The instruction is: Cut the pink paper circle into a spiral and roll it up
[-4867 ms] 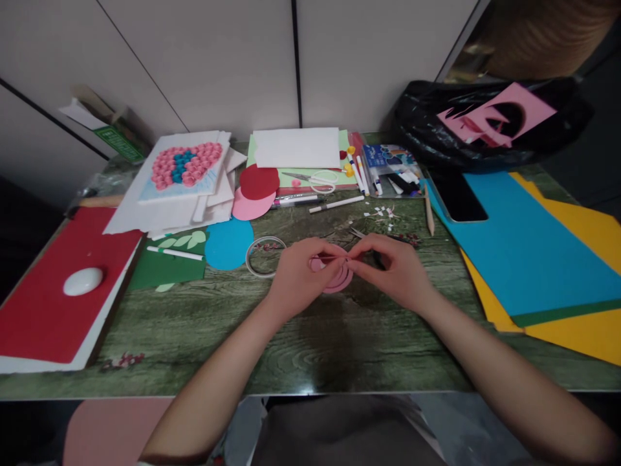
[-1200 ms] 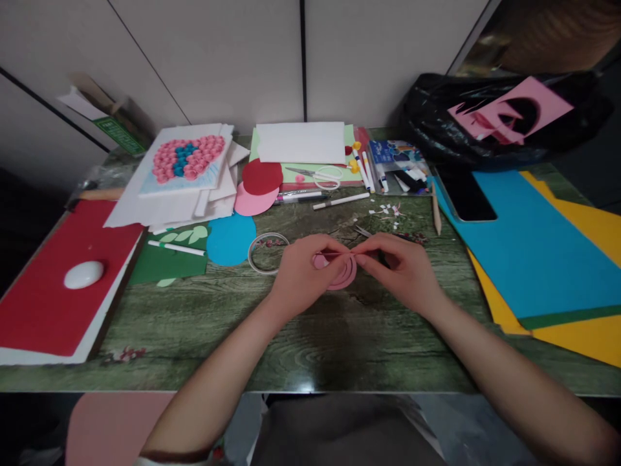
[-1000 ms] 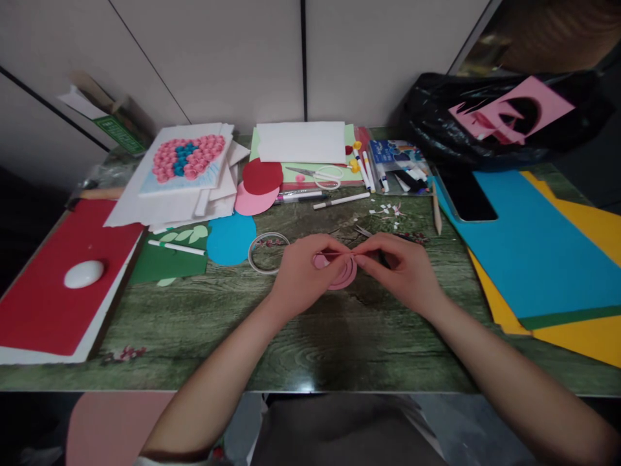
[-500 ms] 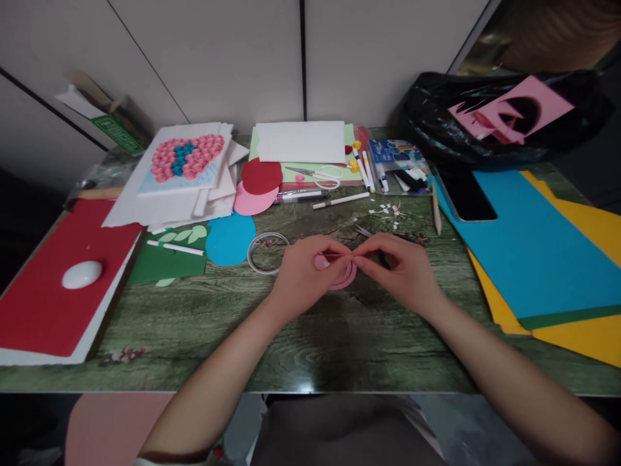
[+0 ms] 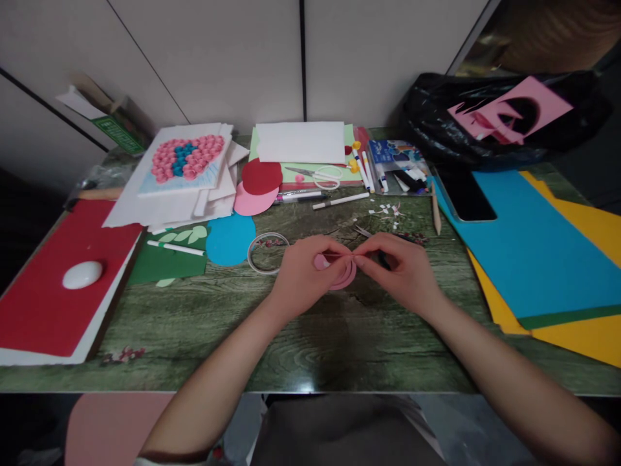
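Observation:
A curled pink paper strip (image 5: 345, 277) hangs in loops below my fingertips, over the middle of the wooden table. My left hand (image 5: 310, 268) is closed in a pinch on this strip. Right beside it, fingertips nearly touching, my right hand (image 5: 400, 268) pinches the strip's end between thumb and forefinger. A roll of tape (image 5: 250, 254) lies just left of my left hand. Behind my right hand are the tips of a dark tool (image 5: 361, 230), its handle partly hidden by the fingers.
Blue paper (image 5: 543, 252), yellow sheets and a phone (image 5: 466, 194) lie at right. Scissors (image 5: 328, 176), pens and coloured paper circles stand further back. At left are red paper (image 5: 63, 304), a white oval object (image 5: 82, 275) and a picture with pink rosettes (image 5: 187, 158).

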Action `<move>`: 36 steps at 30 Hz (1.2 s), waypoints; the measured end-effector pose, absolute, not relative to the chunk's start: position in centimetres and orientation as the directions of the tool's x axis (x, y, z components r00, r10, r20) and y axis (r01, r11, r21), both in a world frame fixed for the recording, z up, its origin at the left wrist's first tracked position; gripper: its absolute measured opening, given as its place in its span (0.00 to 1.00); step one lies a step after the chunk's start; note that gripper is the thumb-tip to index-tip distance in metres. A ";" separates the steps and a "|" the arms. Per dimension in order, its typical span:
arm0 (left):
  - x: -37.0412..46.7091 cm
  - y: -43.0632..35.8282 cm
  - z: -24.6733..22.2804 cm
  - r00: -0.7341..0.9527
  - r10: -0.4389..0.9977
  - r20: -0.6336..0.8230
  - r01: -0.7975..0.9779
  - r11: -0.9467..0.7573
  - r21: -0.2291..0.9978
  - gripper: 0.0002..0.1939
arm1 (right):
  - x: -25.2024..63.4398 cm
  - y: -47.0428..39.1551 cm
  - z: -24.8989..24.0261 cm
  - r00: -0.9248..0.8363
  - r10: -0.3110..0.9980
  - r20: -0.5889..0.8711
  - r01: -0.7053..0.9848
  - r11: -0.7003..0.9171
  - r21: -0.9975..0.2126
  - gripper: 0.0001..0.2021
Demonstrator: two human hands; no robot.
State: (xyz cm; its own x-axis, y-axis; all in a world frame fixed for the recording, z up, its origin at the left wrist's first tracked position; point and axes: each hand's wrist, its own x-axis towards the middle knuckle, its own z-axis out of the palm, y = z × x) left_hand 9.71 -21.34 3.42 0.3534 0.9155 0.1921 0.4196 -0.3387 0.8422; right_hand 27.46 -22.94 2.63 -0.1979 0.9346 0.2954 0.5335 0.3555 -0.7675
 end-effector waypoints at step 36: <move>9.7 -21.4 3.8 0.378 0.909 0.178 0.397 -0.333 0.855 0.06 | 27.5 -23.1 2.5 -0.182 0.939 0.293 0.551 0.344 -0.760 0.04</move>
State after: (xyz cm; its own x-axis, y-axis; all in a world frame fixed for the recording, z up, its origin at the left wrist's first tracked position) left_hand 9.69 -21.38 3.78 0.3780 0.9086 0.1778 0.3970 -0.3325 0.8555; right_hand 27.54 -23.11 2.51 -0.1820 0.9387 0.2927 0.5509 0.3439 -0.7605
